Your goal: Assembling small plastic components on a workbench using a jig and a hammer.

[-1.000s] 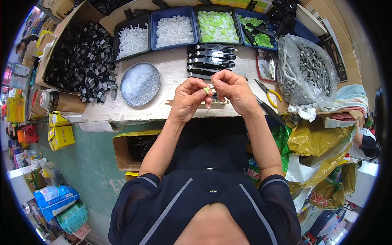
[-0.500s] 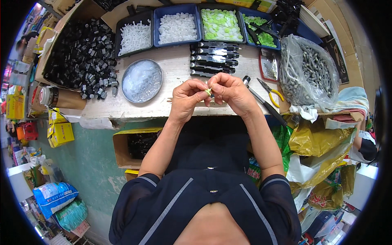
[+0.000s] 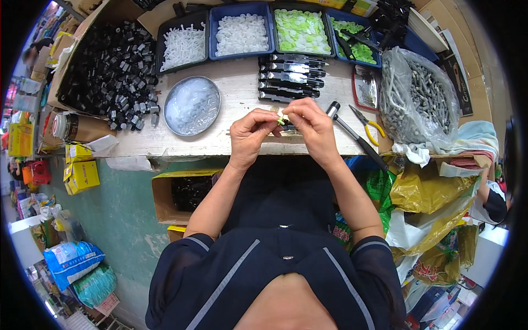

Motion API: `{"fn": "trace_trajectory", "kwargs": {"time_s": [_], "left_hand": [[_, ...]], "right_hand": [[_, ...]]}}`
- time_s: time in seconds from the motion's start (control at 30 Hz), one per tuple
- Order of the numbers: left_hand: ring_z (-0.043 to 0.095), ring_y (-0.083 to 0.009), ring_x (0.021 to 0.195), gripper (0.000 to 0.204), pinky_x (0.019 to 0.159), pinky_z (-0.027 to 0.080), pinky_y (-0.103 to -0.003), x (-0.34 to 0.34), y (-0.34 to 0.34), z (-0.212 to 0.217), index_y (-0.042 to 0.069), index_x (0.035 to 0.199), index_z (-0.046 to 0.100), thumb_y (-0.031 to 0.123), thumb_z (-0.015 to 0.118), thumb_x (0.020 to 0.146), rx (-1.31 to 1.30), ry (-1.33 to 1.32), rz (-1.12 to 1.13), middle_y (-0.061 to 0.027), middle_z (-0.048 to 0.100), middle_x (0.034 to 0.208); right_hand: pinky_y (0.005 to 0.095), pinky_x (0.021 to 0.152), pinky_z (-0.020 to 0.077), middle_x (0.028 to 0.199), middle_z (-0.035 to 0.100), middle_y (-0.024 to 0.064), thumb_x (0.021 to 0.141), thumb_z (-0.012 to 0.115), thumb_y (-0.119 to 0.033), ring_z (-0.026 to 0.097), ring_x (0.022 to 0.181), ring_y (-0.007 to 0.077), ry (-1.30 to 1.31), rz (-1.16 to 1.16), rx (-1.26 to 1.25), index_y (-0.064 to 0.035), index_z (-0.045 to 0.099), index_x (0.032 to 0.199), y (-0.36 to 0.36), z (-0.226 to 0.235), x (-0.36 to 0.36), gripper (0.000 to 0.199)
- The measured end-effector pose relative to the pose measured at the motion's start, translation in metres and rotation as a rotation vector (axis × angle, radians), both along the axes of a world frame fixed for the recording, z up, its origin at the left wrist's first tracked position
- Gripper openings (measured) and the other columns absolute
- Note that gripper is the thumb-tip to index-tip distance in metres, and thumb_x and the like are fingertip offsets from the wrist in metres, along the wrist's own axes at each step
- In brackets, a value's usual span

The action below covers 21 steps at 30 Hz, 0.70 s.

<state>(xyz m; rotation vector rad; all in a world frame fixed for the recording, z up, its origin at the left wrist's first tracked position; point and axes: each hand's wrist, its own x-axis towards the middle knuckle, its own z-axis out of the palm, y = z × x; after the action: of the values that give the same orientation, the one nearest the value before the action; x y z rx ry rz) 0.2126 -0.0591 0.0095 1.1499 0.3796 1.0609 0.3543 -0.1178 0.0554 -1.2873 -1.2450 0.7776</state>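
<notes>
Over the front edge of the workbench, my left hand (image 3: 249,137) pinches a small light-green plastic part (image 3: 280,120) between thumb and fingertips. My right hand (image 3: 314,131) is close beside it, its thumb and fingers curled together near the green part; what lies between them is too small to make out. Just beyond my hands lies a row of several black, shiny, narrow pieces (image 3: 291,77). Partly hidden beneath my fingers is something dark on the bench.
Trays of white pegs (image 3: 184,47), white discs (image 3: 242,36) and green discs (image 3: 301,30) line the back. A round metal dish (image 3: 192,107) and a box of black parts (image 3: 118,77) stand left. A hammer (image 3: 352,132), pliers (image 3: 367,124) and a bag of grey parts (image 3: 421,91) lie right.
My right hand has drawn slightly away from the left fingertips and turned. The green part stays in my left fingers. The whole view has shifted a little.
</notes>
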Motion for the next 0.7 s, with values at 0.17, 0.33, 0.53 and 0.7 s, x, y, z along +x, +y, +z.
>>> {"fn": "trace_trajectory", "kwargs": {"time_s": [0.17,0.33,0.53,0.7], "left_hand": [[0.061,-0.0135,0.072,0.011,0.064,0.053,-0.023,-0.001,-0.002,-0.001,-0.001,0.090,0.061,-0.005,0.058,0.080,0.101,0.056,0.103,-0.0090,0.060,0.087],[0.059,-0.0145,0.074,0.012,0.064,0.049,-0.025,-0.004,0.003,0.004,0.001,0.088,0.063,-0.003,0.063,0.076,0.323,0.263,0.196,-0.0072,0.062,0.086],[0.052,-0.0193,0.095,0.012,0.081,0.032,-0.031,-0.018,0.010,-0.008,0.007,0.080,0.065,0.008,0.069,0.068,0.672,0.703,0.362,-0.0020,0.063,0.090],[0.047,-0.0203,0.098,0.013,0.083,0.028,-0.035,-0.012,0.006,-0.020,0.009,0.076,0.063,0.011,0.068,0.065,0.719,0.749,0.342,0.0001,0.058,0.092]], "right_hand": [[0.0254,0.060,0.0451,0.080,0.058,0.0075,0.077,0.061,0.002,0.057,0.072,0.0156,-0.333,-0.022,0.120,0.0008,0.061,0.088,-0.007,-0.003,-0.002,0.011],[0.0286,0.058,0.0448,0.076,0.058,0.0095,0.074,0.063,0.002,0.057,0.068,0.0204,-0.554,-0.063,0.223,0.0017,0.059,0.083,-0.002,-0.004,-0.002,0.010],[0.0338,0.065,0.0376,0.077,0.052,0.0077,0.076,0.060,-0.006,0.051,0.075,0.0248,-0.901,0.077,0.113,-0.0030,0.054,0.081,0.005,-0.018,0.015,0.009],[0.0348,0.069,0.0339,0.079,0.050,0.0071,0.071,0.058,-0.005,0.050,0.080,0.0235,-1.086,0.184,0.077,-0.0054,0.053,0.079,0.014,-0.023,0.012,0.009]]}}
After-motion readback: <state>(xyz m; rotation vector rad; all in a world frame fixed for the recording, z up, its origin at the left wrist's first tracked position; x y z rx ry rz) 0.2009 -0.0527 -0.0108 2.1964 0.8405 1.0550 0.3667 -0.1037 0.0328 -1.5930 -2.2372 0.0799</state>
